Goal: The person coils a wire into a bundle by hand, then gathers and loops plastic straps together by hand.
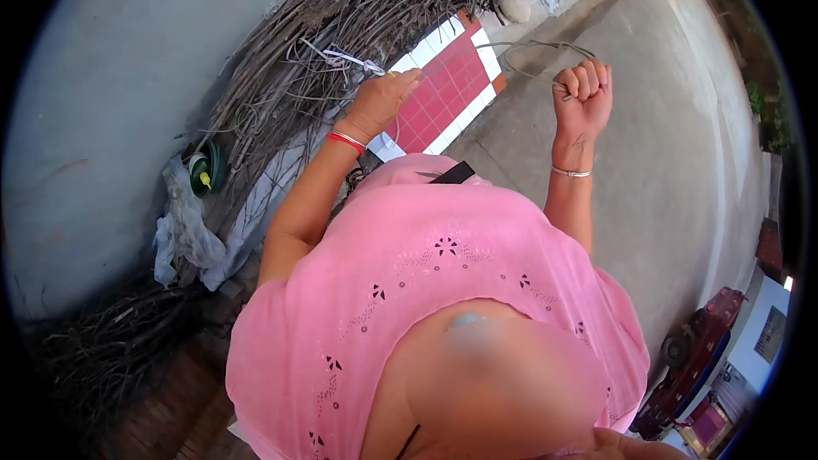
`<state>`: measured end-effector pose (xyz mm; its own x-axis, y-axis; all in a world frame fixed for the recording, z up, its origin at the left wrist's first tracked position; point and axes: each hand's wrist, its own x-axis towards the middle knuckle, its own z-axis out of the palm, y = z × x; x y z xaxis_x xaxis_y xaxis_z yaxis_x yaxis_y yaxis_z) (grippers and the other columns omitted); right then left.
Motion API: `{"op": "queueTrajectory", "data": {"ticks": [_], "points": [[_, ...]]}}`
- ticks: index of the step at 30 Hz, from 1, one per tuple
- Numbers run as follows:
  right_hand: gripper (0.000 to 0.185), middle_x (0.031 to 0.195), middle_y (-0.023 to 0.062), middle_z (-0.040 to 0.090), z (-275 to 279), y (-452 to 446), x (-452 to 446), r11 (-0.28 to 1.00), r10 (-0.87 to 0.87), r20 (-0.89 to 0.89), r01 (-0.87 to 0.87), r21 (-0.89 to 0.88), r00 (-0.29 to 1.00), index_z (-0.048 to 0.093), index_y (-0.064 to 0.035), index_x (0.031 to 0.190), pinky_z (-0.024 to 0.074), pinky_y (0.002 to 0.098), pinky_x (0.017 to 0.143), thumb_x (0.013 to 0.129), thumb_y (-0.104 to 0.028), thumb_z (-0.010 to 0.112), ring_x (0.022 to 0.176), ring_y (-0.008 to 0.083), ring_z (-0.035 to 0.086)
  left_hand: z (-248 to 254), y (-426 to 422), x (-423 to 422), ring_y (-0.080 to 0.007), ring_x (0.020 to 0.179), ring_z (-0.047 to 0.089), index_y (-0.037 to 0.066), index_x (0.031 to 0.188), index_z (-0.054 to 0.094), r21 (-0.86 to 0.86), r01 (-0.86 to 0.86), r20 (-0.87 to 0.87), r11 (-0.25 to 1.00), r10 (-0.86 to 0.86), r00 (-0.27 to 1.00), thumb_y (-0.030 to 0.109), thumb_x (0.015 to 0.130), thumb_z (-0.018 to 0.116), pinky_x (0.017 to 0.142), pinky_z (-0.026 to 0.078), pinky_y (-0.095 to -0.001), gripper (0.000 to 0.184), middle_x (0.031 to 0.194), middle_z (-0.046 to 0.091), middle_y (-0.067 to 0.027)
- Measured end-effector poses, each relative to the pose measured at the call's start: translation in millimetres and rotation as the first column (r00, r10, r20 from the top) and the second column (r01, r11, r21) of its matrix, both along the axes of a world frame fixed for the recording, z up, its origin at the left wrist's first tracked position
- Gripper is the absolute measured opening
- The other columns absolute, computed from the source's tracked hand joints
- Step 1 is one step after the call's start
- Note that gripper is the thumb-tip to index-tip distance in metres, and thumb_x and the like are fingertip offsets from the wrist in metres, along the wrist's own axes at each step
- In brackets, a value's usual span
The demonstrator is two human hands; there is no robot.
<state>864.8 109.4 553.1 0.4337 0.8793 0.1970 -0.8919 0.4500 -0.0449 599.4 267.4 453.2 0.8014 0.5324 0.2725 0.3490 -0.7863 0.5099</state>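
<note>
My right hand [584, 92] is raised, its fingers closed in a fist around a thin grey cord [545, 44]. Loops of this cord stretch leftward from the fist above the tiled patch. On the other side, my left hand [385, 102] has its fingers pressed together on what looks like a thin cord end, mostly hidden by the fingers. A pale strand [397, 129] hangs below it. White strips [345, 58] lie just beyond the left hand, against the sticks. A black flat object [453, 173] with a thin pointed part shows at my lap.
A long heap of dry sticks [264, 77] runs along the wall at left. Red tiles with a white border [439, 89] lie ahead. Plastic sheeting [189, 234] and a green coil [204, 172] sit at left. Concrete floor [665, 136] spreads right, with a dark red vehicle [694, 358] beyond.
</note>
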Motion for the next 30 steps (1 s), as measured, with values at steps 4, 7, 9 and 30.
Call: {"op": "queueTrajectory", "data": {"ticks": [4, 7, 9, 30], "points": [[0.042, 0.054, -0.0052, 0.022, 14.3, 11.9, -22.2, 0.882, -0.091, 0.454, 0.283, -0.376, 0.886, 0.035, -0.0126, 0.068, 0.0206, 0.0269, 0.047, 0.103, -0.034, 0.026, 0.046, 0.0081, 0.021, 34.9, -20.7, 3.8, -0.0326, 0.071, 0.064, 0.007, 0.105, 0.061, 0.075, 0.179, -0.250, 0.981, -0.155, 0.956, 0.020, 0.091, 0.051, 0.062, 0.051, -0.0437, 0.021, 0.080, 0.064, -0.0154], [0.044, 0.054, -0.0036, 0.026, 6.9, 29.8, -50.8, 0.784, 0.174, 0.743, 0.366, -0.502, 0.646, 0.038, -0.0106, 0.068, 0.0225, 0.0265, 0.047, 0.103, -0.035, 0.028, 0.048, 0.0080, 0.025, 57.5, -31.3, 11.0, -0.0306, 0.067, 0.064, 0.006, 0.089, 0.061, 0.127, 0.320, -0.309, 0.939, -0.269, 0.912, 0.015, 0.087, 0.054, 0.058, 0.051, -0.0418, 0.011, 0.075, 0.063, -0.0135], [0.047, 0.055, -0.0016, 0.034, -10.6, 34.1, -67.1, 0.759, 0.366, 0.850, 0.406, -0.508, 0.379, 0.043, -0.0079, 0.067, 0.0272, 0.0266, 0.048, 0.102, -0.036, 0.030, 0.049, 0.0088, 0.031, 68.0, -40.0, 12.7, -0.0293, 0.064, 0.064, 0.007, 0.081, 0.060, 0.181, 0.402, -0.242, 0.898, -0.355, 0.903, 0.012, 0.084, 0.055, 0.056, 0.050, -0.0405, 0.008, 0.072, 0.062, -0.0122], [0.050, 0.048, -0.0074, 0.028, -56.8, 14.7, -74.8, 0.601, 0.799, 0.300, -0.675, -0.428, 0.522, 0.040, -0.0119, 0.063, 0.0190, 0.0218, 0.038, 0.102, -0.040, 0.028, 0.038, 0.0047, 0.020, 46.0, 3.2, 22.2, -0.0249, 0.065, 0.061, 0.006, 0.093, 0.071, -0.066, 0.324, 0.398, 0.944, -0.273, 0.876, 0.031, 0.086, 0.065, 0.063, 0.048, -0.0312, 0.027, 0.076, 0.066, -0.0097]]}}
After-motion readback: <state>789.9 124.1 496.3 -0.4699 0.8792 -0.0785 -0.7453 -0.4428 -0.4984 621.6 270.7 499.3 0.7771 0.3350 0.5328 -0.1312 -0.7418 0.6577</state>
